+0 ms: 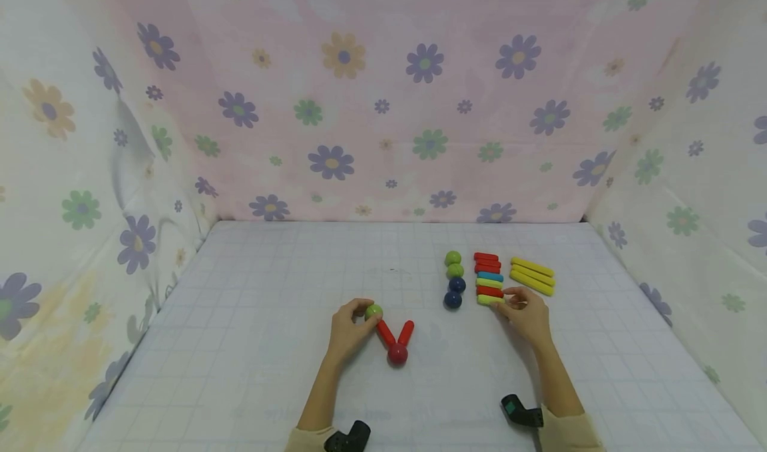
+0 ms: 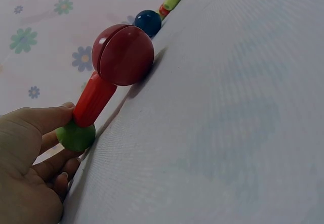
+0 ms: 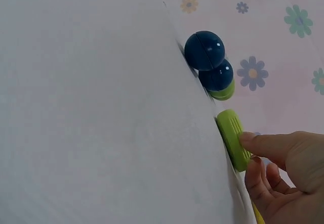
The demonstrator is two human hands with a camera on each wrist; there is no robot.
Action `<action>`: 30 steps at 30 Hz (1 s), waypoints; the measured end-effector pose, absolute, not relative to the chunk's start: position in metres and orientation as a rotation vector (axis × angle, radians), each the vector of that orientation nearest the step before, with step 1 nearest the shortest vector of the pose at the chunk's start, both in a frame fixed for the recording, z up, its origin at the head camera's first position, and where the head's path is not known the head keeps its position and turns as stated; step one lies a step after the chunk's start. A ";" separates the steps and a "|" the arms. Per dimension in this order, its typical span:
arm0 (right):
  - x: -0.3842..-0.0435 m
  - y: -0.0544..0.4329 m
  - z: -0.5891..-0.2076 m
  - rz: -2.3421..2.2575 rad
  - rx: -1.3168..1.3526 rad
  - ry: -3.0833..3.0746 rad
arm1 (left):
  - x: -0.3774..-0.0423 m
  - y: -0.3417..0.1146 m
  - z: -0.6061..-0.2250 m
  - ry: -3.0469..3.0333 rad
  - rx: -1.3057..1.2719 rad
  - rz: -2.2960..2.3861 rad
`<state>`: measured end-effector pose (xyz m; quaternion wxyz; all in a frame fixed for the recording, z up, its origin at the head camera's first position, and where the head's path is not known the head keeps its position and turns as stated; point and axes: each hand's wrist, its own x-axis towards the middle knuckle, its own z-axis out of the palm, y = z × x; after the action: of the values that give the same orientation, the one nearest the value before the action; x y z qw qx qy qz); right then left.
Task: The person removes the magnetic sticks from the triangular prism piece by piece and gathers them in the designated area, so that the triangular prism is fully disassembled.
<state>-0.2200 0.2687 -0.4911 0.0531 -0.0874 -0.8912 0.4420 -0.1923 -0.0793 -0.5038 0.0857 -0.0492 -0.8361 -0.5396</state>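
Observation:
My left hand [image 1: 349,332] grips a green ball [image 1: 374,311] between thumb and fingers. A red stick [image 1: 385,333] runs from that ball to a dark red ball [image 1: 397,354], grooved round its middle in the left wrist view. A second red stick [image 1: 407,332] leans off the red ball, making a V on the table. To the right, my right hand [image 1: 530,315] pinches the end of a lime-green stick [image 1: 489,300], the nearest in a column of short sticks. In the right wrist view the thumb lies on the ribbed side of this stick [image 3: 233,140].
Left of the column stand two dark blue balls [image 1: 453,299] and two green balls [image 1: 455,271] in a line. Behind the lime-green stick lie red sticks [image 1: 487,265], a blue stick [image 1: 491,277] and another lime one. Longer yellow sticks [image 1: 532,276] lie at the right.

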 end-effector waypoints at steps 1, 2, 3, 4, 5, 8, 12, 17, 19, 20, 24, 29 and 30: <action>-0.219 0.266 -0.489 1.352 -0.266 -2.697 | -0.193 -0.079 -0.504 -2.494 -0.154 -1.600; -0.217 0.264 -0.487 1.368 -0.266 -2.679 | -0.193 -0.079 -0.504 -2.492 -0.154 -1.599; -0.216 0.261 -0.486 1.376 -0.258 -2.662 | -0.192 -0.079 -0.504 -2.490 -0.154 -1.599; -0.215 0.257 -0.484 1.377 -0.247 -2.650 | -0.192 -0.079 -0.504 -2.489 -0.153 -1.598; -0.215 0.253 -0.482 1.380 -0.227 -2.633 | -0.192 -0.079 -0.504 -2.487 -0.152 -1.598; -0.212 0.241 -0.479 1.376 -0.129 -2.593 | -0.191 -0.079 -0.503 -2.486 -0.143 -1.605; -0.208 0.221 -0.474 1.438 0.108 -2.508 | -0.192 -0.079 -0.503 -2.484 -0.150 -1.602; -0.205 0.198 -0.471 1.561 0.396 -2.469 | -0.193 -0.079 -0.505 -2.486 -0.149 -1.599; -0.206 0.190 -0.472 1.608 0.477 -2.486 | -0.193 -0.079 -0.506 -2.490 -0.146 -1.596; -0.206 0.187 -0.472 1.631 0.512 -2.496 | -0.193 -0.079 -0.506 -2.490 -0.143 -1.597; -0.209 0.174 -0.475 1.702 0.639 -2.556 | -0.193 -0.079 -0.505 -2.488 -0.151 -1.597; -0.212 0.161 -0.478 1.700 0.831 -2.673 | -0.193 -0.079 -0.506 -2.479 -0.174 -1.592; -0.212 0.159 -0.478 1.690 0.875 -2.694 | -0.193 -0.079 -0.506 -2.480 -0.174 -1.590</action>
<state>-0.2120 0.1592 -0.4784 -0.0783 0.2644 -0.8143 0.5107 -0.1929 -0.0792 -0.5059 0.0949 -0.0586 -0.8365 -0.5364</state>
